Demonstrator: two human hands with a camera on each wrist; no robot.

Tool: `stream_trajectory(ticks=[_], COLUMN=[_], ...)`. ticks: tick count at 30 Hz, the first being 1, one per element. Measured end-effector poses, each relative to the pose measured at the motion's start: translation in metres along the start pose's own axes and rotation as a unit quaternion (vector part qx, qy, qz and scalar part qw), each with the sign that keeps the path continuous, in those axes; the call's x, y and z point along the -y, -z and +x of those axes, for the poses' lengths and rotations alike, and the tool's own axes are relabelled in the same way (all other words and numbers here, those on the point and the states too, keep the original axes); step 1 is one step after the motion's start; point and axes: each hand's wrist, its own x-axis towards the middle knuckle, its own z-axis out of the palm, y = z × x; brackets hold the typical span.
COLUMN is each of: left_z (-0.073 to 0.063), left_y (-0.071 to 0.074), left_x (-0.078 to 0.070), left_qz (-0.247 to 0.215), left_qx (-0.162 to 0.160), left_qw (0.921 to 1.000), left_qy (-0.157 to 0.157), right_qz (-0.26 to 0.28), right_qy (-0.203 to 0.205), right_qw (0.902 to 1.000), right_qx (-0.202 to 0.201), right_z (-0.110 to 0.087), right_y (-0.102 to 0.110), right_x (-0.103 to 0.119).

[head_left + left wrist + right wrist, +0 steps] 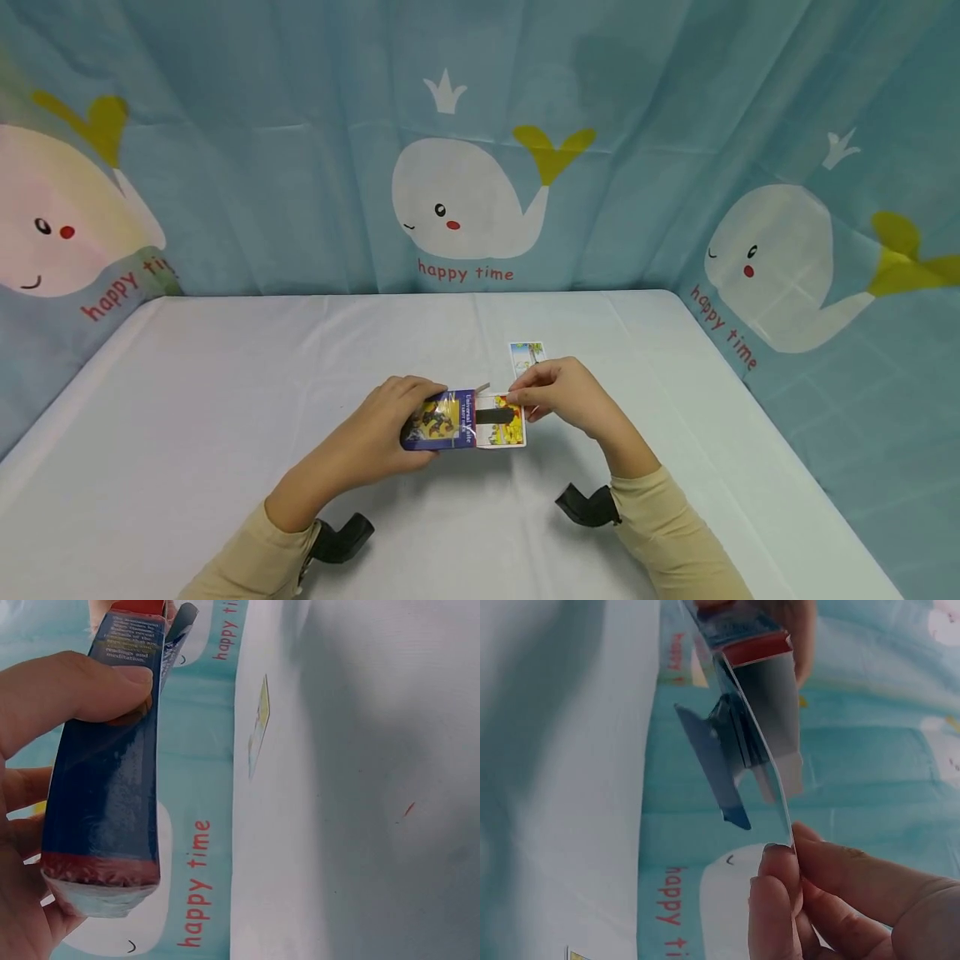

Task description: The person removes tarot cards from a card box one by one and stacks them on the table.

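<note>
My left hand point(393, 425) grips a blue tarot card box point(442, 421) lengthwise, its thumb point(112, 682) along one narrow side in the left wrist view. The open end of the box faces right, with a flap point(712, 769) sticking out. A tarot card point(512, 429) is partway inside that end. Between thumb and fingertips, my right hand point(562, 396) pinches the card's outer edge, shown also in the right wrist view. Just behind the right hand, another tarot card point(527, 355) lies face up on the table, partly covered by the fingers.
A white cloth covers the table point(247, 375). Blue curtains point(300, 167) with whale prints hang behind it and at both sides. Black camera mounts point(343, 537) project from the sleeves at both wrists.
</note>
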Motion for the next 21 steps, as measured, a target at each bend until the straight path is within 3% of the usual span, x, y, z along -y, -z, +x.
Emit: stream_trajectory(ticks=[21], left_z=[-0.001], left_y=[0.007], left_x=[0.004], left_qz=[-0.008], left_qx=[-0.007], left_qw=[0.9999], left_qy=[-0.009], right_qz=[-0.035], right_qy=[0.011], right_qw=[0.9986], right_qx=[0.039], right_z=[-0.002], right_y=[0.026], right_x=[-0.002])
